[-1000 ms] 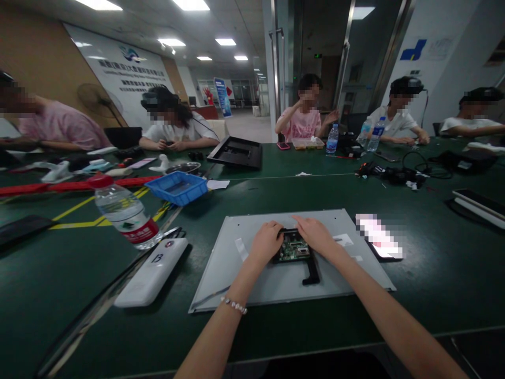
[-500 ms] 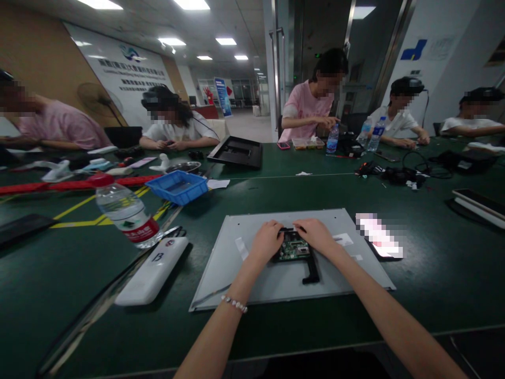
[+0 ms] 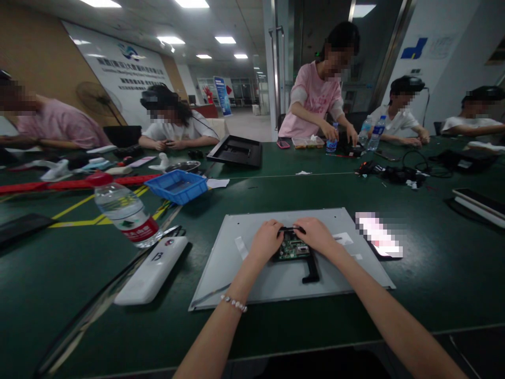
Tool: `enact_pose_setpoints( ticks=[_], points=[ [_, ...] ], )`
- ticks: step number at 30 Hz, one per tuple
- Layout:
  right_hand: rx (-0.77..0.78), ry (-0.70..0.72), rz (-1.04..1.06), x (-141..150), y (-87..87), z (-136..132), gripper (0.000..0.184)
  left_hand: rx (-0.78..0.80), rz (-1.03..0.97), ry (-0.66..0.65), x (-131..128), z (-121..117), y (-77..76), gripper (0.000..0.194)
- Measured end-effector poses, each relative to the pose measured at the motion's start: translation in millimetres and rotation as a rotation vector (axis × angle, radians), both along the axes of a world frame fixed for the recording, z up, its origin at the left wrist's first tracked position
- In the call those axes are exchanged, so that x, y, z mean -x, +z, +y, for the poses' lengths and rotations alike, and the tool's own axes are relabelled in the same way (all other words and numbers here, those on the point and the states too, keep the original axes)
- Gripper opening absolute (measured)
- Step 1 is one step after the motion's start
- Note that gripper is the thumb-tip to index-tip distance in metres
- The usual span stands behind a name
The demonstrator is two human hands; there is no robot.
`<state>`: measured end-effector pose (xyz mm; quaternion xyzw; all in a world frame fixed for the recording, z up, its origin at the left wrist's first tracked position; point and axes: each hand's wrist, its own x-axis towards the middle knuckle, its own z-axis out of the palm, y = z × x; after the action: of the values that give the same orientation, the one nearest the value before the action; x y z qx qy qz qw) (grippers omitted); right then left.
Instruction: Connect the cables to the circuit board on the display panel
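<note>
A green circuit board [image 3: 292, 249] sits in a black plastic frame [image 3: 311, 271], which lies on a pale grey flat panel [image 3: 221, 268]. My left hand [image 3: 267, 241] grips the frame's far left corner, fingers bent over the edge. At the far right corner my right hand [image 3: 316, 233] holds the same frame, its fingertips close to the black far bar. The undersides of my fingers are hidden. One arm of the frame sticks out toward me and ends in a short foot.
Left of the panel lie a white power bank [image 3: 153, 271] marked 13, a tilted water bottle [image 3: 126, 213] and a blue tray [image 3: 177, 187]. A lit phone [image 3: 379, 236] lies to the right. Across the table stand a black casing [image 3: 236, 151] and several people.
My hands stay at the frame's far corners; the right fingers have shifted slightly along the far bar. Across the table, the person in pink has risen and lowered both hands to a bottle and dark items.
</note>
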<state>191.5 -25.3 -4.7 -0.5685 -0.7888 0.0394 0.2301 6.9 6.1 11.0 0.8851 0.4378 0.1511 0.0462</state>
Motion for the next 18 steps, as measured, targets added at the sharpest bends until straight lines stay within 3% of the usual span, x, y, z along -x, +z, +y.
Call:
enact_pose_setpoints(
  ticks=[18],
  points=[
    [-0.035,0.018,0.031,3.4,-1.9,0.9,0.025,-0.024,-0.008,-0.011,0.0,-0.1,-1.0,0.024]
  ],
)
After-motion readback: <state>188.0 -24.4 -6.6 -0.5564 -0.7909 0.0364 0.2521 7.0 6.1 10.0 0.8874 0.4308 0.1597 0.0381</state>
